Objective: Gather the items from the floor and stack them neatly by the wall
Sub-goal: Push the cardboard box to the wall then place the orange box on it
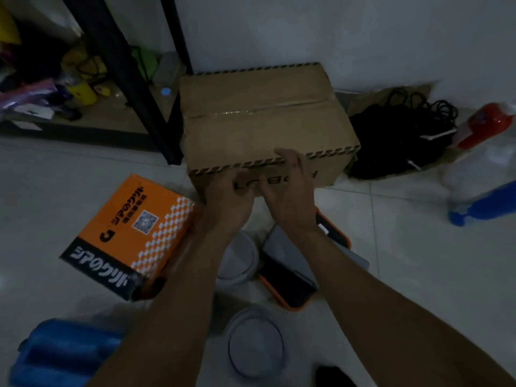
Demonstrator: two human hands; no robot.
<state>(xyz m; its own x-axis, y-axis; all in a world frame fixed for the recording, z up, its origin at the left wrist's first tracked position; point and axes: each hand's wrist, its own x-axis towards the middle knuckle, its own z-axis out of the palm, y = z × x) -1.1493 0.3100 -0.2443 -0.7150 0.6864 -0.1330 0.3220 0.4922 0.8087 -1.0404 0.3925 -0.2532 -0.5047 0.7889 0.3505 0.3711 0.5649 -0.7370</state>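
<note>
A taped brown cardboard box (pixel 262 118) with striped edges stands on the tiled floor against the white wall. My left hand (pixel 227 199) and my right hand (pixel 290 188) rest side by side on its near face, fingers curled at the front top edge. An orange and black box (pixel 131 233) lies on the floor to the left of my left arm. Under my arms lie a white round lid (pixel 240 258), an orange-rimmed tray with dark flat items (pixel 296 277) and a clear round container (pixel 255 344). A blue object (pixel 64 350) sits at the bottom left.
A black metal shelf leg (pixel 136 88) stands left of the cardboard box, with cluttered yellow and purple items on the lowest shelf (pixel 78 88). A pile of black cables (pixel 402 138) lies to the right by the wall. Further right are a red and white bottle (pixel 485 127) and a blue bottle (pixel 485 205).
</note>
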